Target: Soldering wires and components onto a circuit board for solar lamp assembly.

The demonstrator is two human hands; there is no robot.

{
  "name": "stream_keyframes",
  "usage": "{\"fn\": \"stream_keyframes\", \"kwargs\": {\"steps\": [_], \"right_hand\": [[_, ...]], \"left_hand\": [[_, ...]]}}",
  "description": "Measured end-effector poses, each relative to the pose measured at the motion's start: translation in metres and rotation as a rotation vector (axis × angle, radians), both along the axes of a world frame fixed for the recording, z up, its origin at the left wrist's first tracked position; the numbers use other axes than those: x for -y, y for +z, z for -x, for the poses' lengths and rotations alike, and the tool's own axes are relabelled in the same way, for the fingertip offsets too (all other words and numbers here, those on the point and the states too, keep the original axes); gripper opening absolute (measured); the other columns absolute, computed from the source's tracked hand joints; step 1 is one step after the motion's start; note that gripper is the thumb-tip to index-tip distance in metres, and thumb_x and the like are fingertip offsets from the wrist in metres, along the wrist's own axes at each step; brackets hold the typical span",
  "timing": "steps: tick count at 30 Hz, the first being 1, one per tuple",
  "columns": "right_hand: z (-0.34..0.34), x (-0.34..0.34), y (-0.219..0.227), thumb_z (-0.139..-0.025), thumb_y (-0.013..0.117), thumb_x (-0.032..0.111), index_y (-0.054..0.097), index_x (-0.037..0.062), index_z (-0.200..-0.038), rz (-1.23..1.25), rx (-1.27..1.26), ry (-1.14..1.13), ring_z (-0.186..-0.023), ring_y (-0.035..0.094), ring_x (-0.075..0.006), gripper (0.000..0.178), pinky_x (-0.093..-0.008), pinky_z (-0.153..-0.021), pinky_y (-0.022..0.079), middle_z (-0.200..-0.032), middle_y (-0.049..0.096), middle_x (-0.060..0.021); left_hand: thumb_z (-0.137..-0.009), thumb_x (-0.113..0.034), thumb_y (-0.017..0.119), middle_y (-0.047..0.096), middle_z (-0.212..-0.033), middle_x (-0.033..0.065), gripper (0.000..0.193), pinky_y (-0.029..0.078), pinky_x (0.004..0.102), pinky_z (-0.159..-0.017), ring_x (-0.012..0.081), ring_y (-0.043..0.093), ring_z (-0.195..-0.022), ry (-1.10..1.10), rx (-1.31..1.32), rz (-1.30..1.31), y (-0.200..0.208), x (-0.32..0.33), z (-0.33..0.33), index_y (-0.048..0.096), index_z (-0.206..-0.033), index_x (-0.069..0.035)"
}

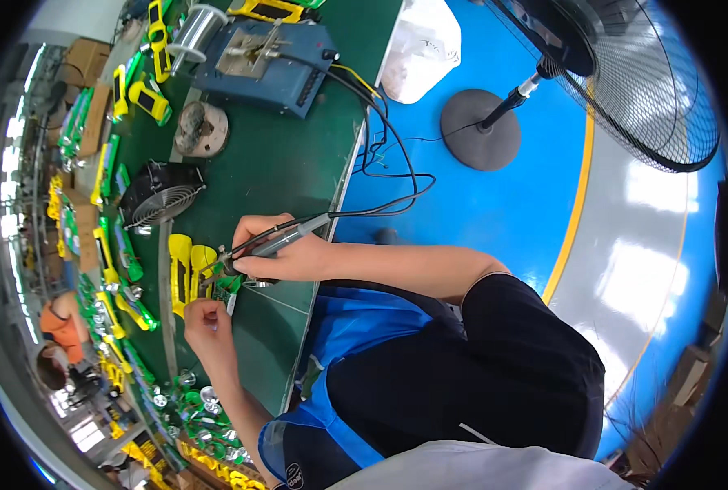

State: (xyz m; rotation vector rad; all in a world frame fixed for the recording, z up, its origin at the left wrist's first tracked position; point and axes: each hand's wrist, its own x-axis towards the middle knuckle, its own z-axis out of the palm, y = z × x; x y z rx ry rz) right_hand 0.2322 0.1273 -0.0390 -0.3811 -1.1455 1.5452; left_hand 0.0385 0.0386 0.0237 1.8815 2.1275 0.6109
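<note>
My right hand (286,253) is wrapped round the grey handle of a soldering iron (286,237), its tip pointing left and down over the bench. A black cable trails from the handle. Below it in the picture, my left hand (207,322) has its fingers curled together; whatever they pinch is too small to make out. Between the hands lies a small green part (228,287), partly hidden. Close by the iron's tip are two yellow plastic housings, one longer (179,265) and one beside it (201,261).
A blue soldering machine (258,69) with a solder wire spool (201,34) stands on the green bench (274,155). Nearby are a round tin (201,129) and a black fan (162,196). Green and yellow parts line the far side. A pedestal fan (494,122) stands on the blue floor.
</note>
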Motion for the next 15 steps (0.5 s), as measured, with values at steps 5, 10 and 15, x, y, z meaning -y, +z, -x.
{"fn": "stream_keyframes", "kwargs": {"steps": [5, 10, 15], "right_hand": [[0.003, -0.004, -0.003, -0.077, 0.065, 0.017, 0.054, 0.0016, -0.079, -0.028, 0.004, 0.004, -0.058, 0.054, -0.0094, 0.019, -0.0271, -0.052, 0.042, -0.063, 0.057, -0.0042], [0.003, -0.005, -0.005, -0.075, 0.066, 0.016, 0.054, 0.0012, -0.078, -0.049, -0.029, -0.04, -0.059, 0.055, -0.0101, 0.02, -0.0277, -0.052, 0.043, -0.065, 0.059, -0.0054], [0.003, -0.001, -0.007, -0.075, 0.066, 0.016, 0.055, 0.0014, -0.079, -0.066, -0.044, -0.04, -0.06, 0.055, -0.01, 0.019, -0.0273, -0.053, 0.043, -0.067, 0.059, -0.0055]], "left_hand": [[-0.077, 0.003, 0.058, 0.053, -0.078, 0.0081, 0.004, 0.043, 0.0255, -0.06, 0.0156, 0.051, -0.065, 0.057, 0.025, 0.034, -0.002, 0.001, 0.008, 0.056, -0.079, 0.001], [-0.08, 0.001, 0.059, 0.053, -0.068, 0.0001, 0.003, 0.039, 0.0199, -0.054, 0.0061, 0.049, -0.06, 0.012, -0.057, 0.058, 0.001, 0.02, 0.019, 0.057, -0.081, 0.0], [-0.079, 0.001, 0.06, 0.054, -0.073, 0.0026, 0.004, 0.042, 0.0218, -0.057, 0.0089, 0.052, -0.064, 0.116, 0.036, 0.089, 0.001, 0.049, 0.028, 0.057, -0.081, 0.0]]}}
